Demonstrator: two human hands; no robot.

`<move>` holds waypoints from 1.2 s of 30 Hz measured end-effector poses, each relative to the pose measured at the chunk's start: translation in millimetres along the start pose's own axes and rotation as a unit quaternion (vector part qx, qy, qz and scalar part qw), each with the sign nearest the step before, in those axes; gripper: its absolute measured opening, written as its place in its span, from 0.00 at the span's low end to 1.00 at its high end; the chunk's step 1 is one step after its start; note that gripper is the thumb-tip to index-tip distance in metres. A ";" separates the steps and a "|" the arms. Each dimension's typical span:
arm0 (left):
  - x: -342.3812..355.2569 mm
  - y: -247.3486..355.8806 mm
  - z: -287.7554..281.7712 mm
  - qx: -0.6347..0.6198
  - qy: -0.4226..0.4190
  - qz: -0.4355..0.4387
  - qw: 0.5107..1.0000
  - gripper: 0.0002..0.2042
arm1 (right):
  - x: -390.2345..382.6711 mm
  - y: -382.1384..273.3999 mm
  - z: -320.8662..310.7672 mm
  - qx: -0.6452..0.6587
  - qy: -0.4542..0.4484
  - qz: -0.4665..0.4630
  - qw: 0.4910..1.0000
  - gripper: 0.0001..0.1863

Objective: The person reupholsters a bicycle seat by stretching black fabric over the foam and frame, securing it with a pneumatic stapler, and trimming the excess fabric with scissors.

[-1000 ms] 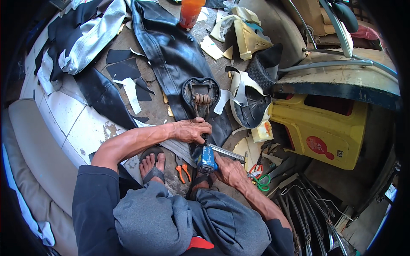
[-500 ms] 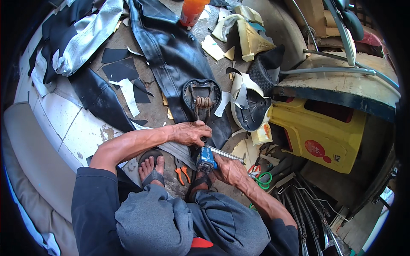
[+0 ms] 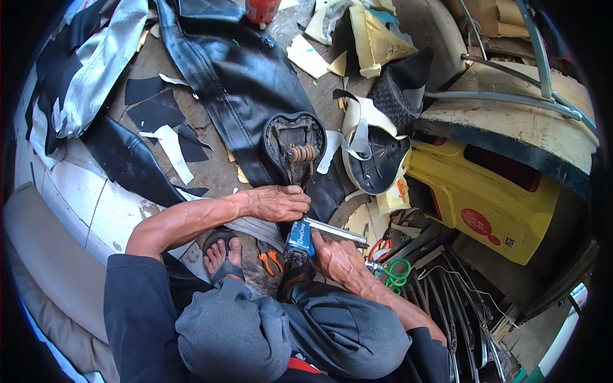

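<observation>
An upturned black saddle (image 3: 274,148) shows its hollow underside and a coiled rusty spring. My left hand (image 3: 278,203) is closed around its narrow near end, palm down. Just below, my right hand (image 3: 338,258) grips a blue staple gun (image 3: 299,237) with a long silver magazine pointing right. The gun's nose is close to the saddle's near end; my left hand hides whether they touch. A coiled green air hose (image 3: 397,274) runs by my right wrist. Black leatherette (image 3: 239,83) lies beneath the saddle.
Orange-handled pliers (image 3: 269,260) lie between my feet. To the right are a white-and-black seat shell (image 3: 377,167), a yellow plastic box (image 3: 511,210) and several metal rods (image 3: 456,319). Foam pieces (image 3: 377,48) and black scraps (image 3: 156,110) litter the floor. A grey cushion (image 3: 54,255) stands left.
The view has shifted slightly, so the floor items sit a little differently. The staple gun has turned a little and its blue side shows more. Both hands keep their holds.
</observation>
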State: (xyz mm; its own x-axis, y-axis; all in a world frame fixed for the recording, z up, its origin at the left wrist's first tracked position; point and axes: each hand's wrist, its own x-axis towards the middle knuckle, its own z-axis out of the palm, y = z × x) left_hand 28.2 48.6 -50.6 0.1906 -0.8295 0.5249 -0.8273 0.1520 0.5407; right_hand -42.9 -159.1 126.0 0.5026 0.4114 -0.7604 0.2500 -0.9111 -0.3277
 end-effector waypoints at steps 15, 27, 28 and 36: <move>4.0 3.6 -4.9 0.028 -0.083 -0.023 0.996 0.11 | 4.6 11.8 -10.4 0.045 -0.067 -0.008 0.997 0.33; 3.7 6.8 -4.7 0.064 -0.079 -0.033 0.994 0.11 | 3.3 -6.8 -3.9 0.032 -0.010 0.027 0.999 0.15; 5.6 8.0 -6.0 0.070 -0.081 -0.032 0.994 0.10 | 1.3 -7.9 -0.4 0.039 -0.004 0.031 0.999 0.16; 6.0 37.7 -2.7 0.092 -0.033 -0.102 0.990 0.10 | -37.6 1.9 40.0 0.111 0.090 0.034 0.989 0.34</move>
State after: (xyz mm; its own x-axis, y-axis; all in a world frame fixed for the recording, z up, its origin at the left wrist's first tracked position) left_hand -0.4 50.8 -25.3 0.3348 -0.8667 0.3697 -0.8583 -0.1186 0.4993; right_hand -94.4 -177.3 131.6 0.6562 0.3294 -0.6789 0.0336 -0.9115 -0.4099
